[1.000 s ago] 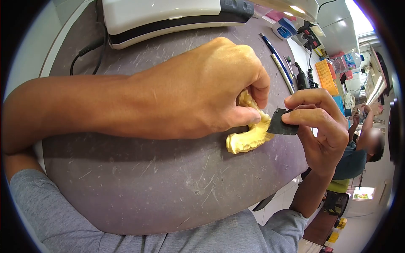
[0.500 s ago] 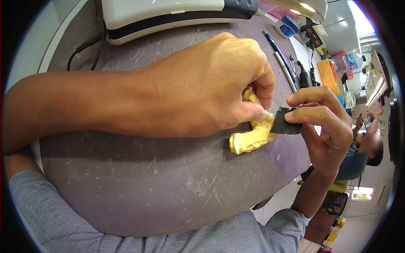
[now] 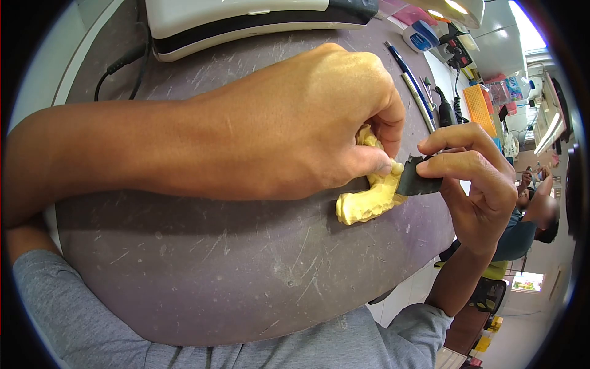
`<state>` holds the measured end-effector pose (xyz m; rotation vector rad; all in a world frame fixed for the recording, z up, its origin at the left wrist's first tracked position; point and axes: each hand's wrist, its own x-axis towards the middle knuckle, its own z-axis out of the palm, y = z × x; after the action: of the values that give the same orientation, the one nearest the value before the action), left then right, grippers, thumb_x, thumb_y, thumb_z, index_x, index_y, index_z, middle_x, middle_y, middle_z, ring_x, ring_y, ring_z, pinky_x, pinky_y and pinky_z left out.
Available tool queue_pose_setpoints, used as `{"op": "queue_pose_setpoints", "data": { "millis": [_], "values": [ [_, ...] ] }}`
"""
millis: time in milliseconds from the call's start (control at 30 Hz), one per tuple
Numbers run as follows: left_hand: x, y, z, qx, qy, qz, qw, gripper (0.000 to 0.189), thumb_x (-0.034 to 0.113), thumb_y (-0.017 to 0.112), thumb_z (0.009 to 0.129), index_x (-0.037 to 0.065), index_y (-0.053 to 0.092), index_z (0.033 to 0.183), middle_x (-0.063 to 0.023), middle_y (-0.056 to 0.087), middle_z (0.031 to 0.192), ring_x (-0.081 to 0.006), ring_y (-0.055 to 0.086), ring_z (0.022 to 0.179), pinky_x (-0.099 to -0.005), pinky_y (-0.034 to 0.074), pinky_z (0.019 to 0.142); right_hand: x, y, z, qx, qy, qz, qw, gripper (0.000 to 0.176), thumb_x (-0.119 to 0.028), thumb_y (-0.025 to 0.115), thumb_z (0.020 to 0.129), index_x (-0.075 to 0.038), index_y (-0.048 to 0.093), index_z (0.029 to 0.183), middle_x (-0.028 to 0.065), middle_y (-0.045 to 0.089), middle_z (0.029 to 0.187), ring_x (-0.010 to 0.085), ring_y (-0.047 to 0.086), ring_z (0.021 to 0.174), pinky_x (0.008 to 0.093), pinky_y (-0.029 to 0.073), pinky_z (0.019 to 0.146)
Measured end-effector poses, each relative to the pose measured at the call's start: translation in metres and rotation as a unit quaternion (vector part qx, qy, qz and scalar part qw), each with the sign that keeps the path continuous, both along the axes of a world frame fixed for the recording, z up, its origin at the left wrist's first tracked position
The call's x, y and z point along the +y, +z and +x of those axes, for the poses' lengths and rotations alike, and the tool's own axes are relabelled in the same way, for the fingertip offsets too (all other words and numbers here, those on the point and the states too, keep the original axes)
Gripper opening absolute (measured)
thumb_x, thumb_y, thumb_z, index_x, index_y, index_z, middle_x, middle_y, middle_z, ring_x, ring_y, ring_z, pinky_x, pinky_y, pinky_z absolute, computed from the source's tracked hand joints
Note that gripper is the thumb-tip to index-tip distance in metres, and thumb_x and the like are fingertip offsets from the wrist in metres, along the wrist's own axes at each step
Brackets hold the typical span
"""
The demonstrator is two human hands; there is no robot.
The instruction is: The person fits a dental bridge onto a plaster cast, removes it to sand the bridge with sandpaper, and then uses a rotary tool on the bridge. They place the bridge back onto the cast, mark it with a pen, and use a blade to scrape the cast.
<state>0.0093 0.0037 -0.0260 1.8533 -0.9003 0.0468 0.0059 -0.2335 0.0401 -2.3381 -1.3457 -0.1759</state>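
My left hand (image 3: 319, 123) reaches across from the left with its back up, thumb and fingers closed on a yellow dental cast (image 3: 365, 206). The cast is a curved arch with tooth shapes along it, resting on the bench, and its far part is partly hidden by my fingers. Between the thumb and fingers of my right hand (image 3: 476, 178) is a small, dark piece of sandpaper (image 3: 416, 178) with a ragged upper edge. Its left edge meets the side of the cast near my left thumb tip.
Scratched grey bench top (image 3: 246, 264) lies under both hands. A white and black device (image 3: 246, 27) stands at the back, with a cable (image 3: 126, 58) at its left. Pens (image 3: 412, 83), a blue-lidded jar (image 3: 421, 37) and an orange basket (image 3: 479, 111) sit behind my right hand. Another person (image 3: 528, 221) is farther right.
Both hands, the cast and the sandpaper appear shifted very slightly to the right in view. Both grips are the same.
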Motion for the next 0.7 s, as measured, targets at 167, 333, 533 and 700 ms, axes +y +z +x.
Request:
{"op": "queue_pose_setpoints", "data": {
  "millis": [167, 333, 533, 700],
  "values": [
    [0.0007, 0.0006, -0.0007, 0.005, 0.000, 0.004, 1.000, 0.018, 0.010, 0.070, 0.079, -0.008, 0.068, 0.081, -0.0229, 0.067, 0.072, -0.0298, 0.069, 0.070, -0.0358, 0.053, 0.066, 0.0026, -0.0016, -0.0001, 0.003, -0.006, 0.008, 1.000, 0.014, 0.004, 0.068, 0.074, -0.001, 0.070, 0.087, 0.0159, 0.068, 0.093, 0.0221, 0.067, 0.086, 0.0309, 0.052, 0.072],
    [0.0006, 0.0020, -0.0005, -0.008, 0.000, 0.003, 1.000, 0.018, 0.010, 0.070, 0.079, -0.008, 0.068, 0.082, -0.0231, 0.067, 0.073, -0.0303, 0.070, 0.071, -0.0360, 0.054, 0.067, 0.0035, 0.0010, 0.0004, -0.002, -0.005, 0.001, 1.000, 0.015, 0.004, 0.069, 0.073, -0.001, 0.070, 0.087, 0.0155, 0.068, 0.093, 0.0219, 0.067, 0.086, 0.0308, 0.052, 0.073],
    [0.0004, 0.0022, -0.0006, 0.003, 0.000, 0.008, 1.000, 0.018, 0.010, 0.071, 0.079, -0.008, 0.069, 0.082, -0.0236, 0.067, 0.074, -0.0307, 0.070, 0.073, -0.0359, 0.054, 0.068, 0.0021, -0.0005, 0.0024, 0.000, -0.007, -0.001, 1.000, 0.014, 0.003, 0.070, 0.073, -0.001, 0.071, 0.087, 0.0151, 0.068, 0.093, 0.0218, 0.067, 0.086, 0.0311, 0.052, 0.072],
    [0.0008, 0.0054, -0.0015, 0.025, 0.001, 0.023, 0.999, 0.017, 0.009, 0.069, 0.079, -0.008, 0.069, 0.082, -0.0237, 0.068, 0.076, -0.0308, 0.070, 0.074, -0.0360, 0.054, 0.069, 0.0038, -0.0012, 0.0017, 0.006, -0.011, 0.002, 1.000, 0.012, -0.001, 0.071, 0.075, -0.002, 0.071, 0.086, 0.0145, 0.068, 0.092, 0.0215, 0.067, 0.085, 0.0310, 0.052, 0.072]
  ]
}}
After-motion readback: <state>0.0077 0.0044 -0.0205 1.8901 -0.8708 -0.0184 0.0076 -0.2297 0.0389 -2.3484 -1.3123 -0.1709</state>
